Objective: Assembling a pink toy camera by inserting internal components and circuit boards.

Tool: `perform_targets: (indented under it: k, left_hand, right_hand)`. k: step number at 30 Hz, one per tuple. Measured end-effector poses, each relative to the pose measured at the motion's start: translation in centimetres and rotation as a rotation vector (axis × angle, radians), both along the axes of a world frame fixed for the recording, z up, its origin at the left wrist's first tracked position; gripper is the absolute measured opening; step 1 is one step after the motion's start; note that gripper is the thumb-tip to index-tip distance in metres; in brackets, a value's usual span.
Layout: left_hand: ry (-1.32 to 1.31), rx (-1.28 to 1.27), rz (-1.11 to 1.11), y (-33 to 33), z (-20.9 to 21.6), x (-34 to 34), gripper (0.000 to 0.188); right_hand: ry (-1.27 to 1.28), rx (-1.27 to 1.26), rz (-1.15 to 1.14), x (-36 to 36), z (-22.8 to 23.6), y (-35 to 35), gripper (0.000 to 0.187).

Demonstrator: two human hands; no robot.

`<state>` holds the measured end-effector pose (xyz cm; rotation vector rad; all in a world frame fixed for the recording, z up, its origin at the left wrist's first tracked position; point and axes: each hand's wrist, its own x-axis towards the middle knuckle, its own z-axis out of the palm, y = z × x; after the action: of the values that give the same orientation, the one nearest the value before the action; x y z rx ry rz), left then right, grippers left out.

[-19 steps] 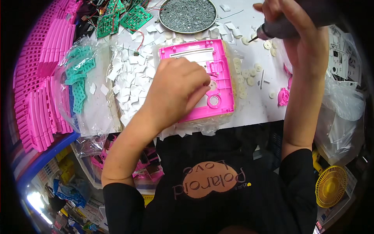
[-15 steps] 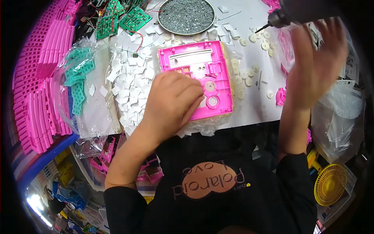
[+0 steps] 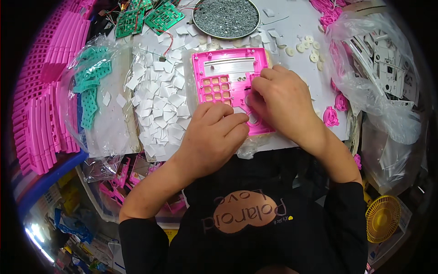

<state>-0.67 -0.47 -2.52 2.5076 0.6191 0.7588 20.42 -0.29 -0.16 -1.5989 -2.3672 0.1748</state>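
Note:
A pink plastic housing (image 3: pixel 261 60) lies inside up on a padded, plastic-wrapped base on the table. It has a long slot at its far end, a grid of square holes and round rings at the near end. My left hand (image 3: pixel 212 132) rests over its near left part, fingers curled and closed, beside a bit of white at the rings. On the right side, my right hand (image 3: pixel 287 102) reaches in with fingers pinched above the rings. What either set of fingertips grips is hidden.
White paper squares (image 3: pixel 157 109) cover the table to the left. Beyond the housing stands a round tray of screws (image 3: pixel 196 25), near green circuit boards (image 3: pixel 164 18). Cream discs (image 3: pixel 315 57) and pink parts (image 3: pixel 331 116) lie right, beside a bag of white parts (image 3: pixel 388 68). Pink parts are stacked left (image 3: pixel 41 123).
My right hand has come down from beside the hanging power screwdriver onto the housing. The screwdriver has left the view. My left hand stays at the housing, shifted slightly nearer, and more of the grid shows.

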Motion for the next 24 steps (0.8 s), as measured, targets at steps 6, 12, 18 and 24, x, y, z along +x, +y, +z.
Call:
perform_targets:
  k: [6, 12, 18, 24]
  left_hand:
    - [-0.035, -0.038, -0.01, -0.2, 0.2, 0.0, 0.022]
    - [-0.057, -0.045, 0.006, -0.1, 0.3, 0.0, 0.022]
    - [-0.054, -0.023, -0.011, 0.3, 0.2, 0.1, 0.021]
    - [-0.019, 0.002, -0.008, 0.5, 0.5, -0.1, 0.019]
  right_hand:
    - [-0.081, -0.043, 0.023, -0.7, 0.4, 0.5, 0.007]
    - [-0.137, -0.067, 0.1, -0.4, 0.5, 1.0, 0.006]
    - [-0.174, -0.089, 0.142, -0.4, 0.9, 1.3, 0.008]
    - [-0.235, -0.01, 0.296, 0.0, 0.6, 1.5, 0.008]
